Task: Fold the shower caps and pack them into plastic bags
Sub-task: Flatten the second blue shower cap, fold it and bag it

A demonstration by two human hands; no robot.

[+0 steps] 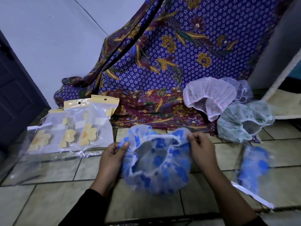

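Surface: a tiled floor of pale squares with dark joints, bounded on the far side by a white wall and on the left by a dark door. A patterned batik cloth hangs far centre and spills onto the tiles. The blue shower cap is held near centre, just above the floor, mouth open towards the camera. The left hand and right hand each keep a pinching grip on opposite sides of its elastic rim. Yellow-flowered plastic bags lean at far left. A pink cap and a green cap lie far right, touching. A bagged blue cap lies near right. Bare tiles lie open along the near edge, below the held cap.
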